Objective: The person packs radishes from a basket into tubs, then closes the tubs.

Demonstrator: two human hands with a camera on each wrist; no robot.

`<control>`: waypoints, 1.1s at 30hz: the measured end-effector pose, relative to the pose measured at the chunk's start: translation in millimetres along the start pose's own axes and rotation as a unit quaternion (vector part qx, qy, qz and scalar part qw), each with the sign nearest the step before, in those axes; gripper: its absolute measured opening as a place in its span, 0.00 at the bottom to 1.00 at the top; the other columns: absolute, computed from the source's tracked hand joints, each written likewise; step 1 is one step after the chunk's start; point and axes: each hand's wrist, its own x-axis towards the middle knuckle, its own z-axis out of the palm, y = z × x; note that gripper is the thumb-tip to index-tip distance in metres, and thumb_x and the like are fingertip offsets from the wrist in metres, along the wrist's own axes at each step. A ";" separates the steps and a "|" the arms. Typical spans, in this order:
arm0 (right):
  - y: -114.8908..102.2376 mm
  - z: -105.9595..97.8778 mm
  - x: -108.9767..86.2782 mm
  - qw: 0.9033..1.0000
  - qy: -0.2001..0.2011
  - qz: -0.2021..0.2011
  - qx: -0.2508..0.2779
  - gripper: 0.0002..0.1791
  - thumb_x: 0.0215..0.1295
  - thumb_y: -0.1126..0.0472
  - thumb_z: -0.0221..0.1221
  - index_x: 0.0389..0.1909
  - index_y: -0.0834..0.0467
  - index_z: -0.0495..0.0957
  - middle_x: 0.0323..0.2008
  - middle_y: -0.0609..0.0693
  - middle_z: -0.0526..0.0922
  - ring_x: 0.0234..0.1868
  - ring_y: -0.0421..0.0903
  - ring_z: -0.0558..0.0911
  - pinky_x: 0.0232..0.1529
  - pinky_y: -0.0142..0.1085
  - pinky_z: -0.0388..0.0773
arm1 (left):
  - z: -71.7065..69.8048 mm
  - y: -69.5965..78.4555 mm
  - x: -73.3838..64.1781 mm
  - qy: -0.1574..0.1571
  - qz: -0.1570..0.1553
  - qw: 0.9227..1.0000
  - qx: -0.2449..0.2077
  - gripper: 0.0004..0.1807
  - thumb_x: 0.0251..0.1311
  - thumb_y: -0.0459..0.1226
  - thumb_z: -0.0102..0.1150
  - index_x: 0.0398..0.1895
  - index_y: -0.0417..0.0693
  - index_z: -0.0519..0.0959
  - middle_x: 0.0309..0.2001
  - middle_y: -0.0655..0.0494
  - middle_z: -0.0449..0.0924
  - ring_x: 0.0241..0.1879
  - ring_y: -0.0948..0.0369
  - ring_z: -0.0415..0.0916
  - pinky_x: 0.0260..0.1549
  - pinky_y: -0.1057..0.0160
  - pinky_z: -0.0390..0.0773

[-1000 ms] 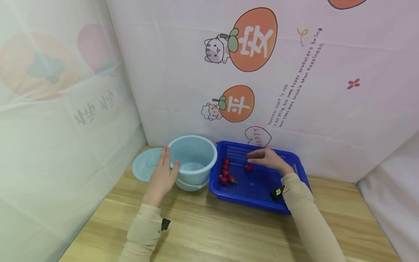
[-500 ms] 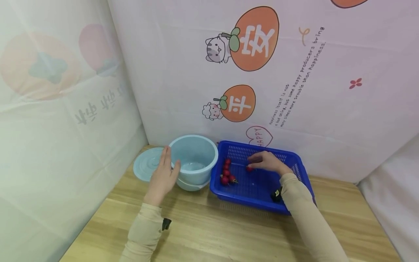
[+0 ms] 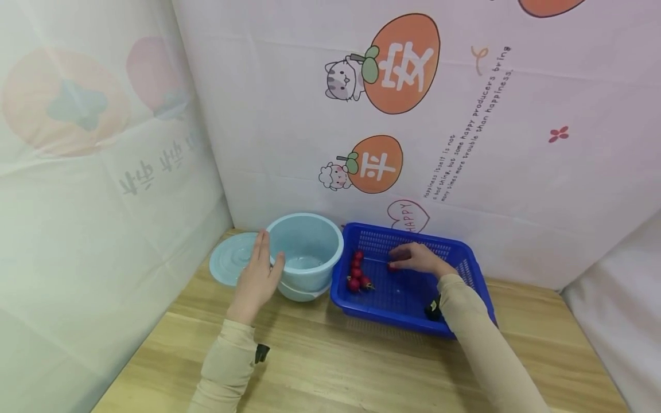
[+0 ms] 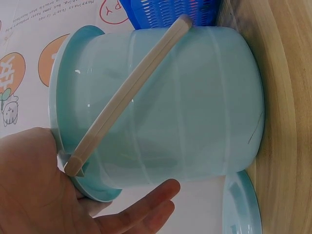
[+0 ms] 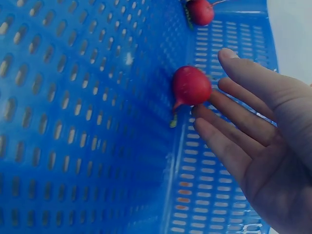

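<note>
My right fingers (image 5: 243, 116) have just come down to a lone round red radish (image 5: 191, 86) on the floor of the blue perforated plastic basket (image 3: 395, 323), near the far edge of the light wooden desk (image 3: 335, 367). They are loose and nearly straight beside it, thumb apart, so I judge the radish ready to grasp but not yet secured. My left fingers (image 4: 151, 201) stay outstretched, unclenched, at the rim of the pale-blue plastic bucket (image 3: 304, 282); the pale-blue round lid (image 3: 227, 261) lies toward the desk's far left corner.
</note>
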 end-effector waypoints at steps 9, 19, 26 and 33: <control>2.5 3.0 7.9 1.000 -0.018 0.007 -0.018 0.23 0.72 0.59 0.69 0.61 0.67 0.82 0.56 0.62 0.87 0.58 0.60 0.85 0.59 0.57 0.81 | -4.2 -0.7 -0.4 -0.001 -0.008 1.000 -0.004 0.42 0.84 0.54 0.35 0.87 0.41 0.37 0.87 0.45 0.32 0.75 0.33 0.59 0.67 0.30 0.67; 3.0 11.1 0.7 0.998 -0.033 0.006 -0.045 0.24 0.68 0.59 0.71 0.62 0.65 0.83 0.57 0.61 0.86 0.58 0.60 0.85 0.59 0.56 0.81 | -2.9 4.0 -4.9 -0.005 -0.008 1.000 -0.003 0.42 0.84 0.55 0.35 0.87 0.40 0.39 0.86 0.43 0.35 0.72 0.32 0.64 0.65 0.31 0.69; 4.8 15.1 2.9 0.997 -0.022 0.005 -0.071 0.24 0.66 0.58 0.73 0.60 0.64 0.84 0.55 0.59 0.87 0.57 0.59 0.85 0.58 0.57 0.81 | -0.7 3.7 -5.8 0.003 0.000 1.000 -0.010 0.42 0.84 0.53 0.38 0.87 0.40 0.40 0.86 0.44 0.36 0.71 0.33 0.67 0.61 0.32 0.73; 4.6 15.8 4.6 0.997 -0.020 0.001 -0.073 0.23 0.66 0.59 0.73 0.59 0.65 0.84 0.53 0.59 0.87 0.54 0.58 0.85 0.57 0.56 0.81 | -0.8 3.2 -5.4 0.013 0.008 1.000 -0.004 0.41 0.84 0.52 0.38 0.86 0.38 0.41 0.86 0.41 0.37 0.67 0.33 0.71 0.58 0.32 0.76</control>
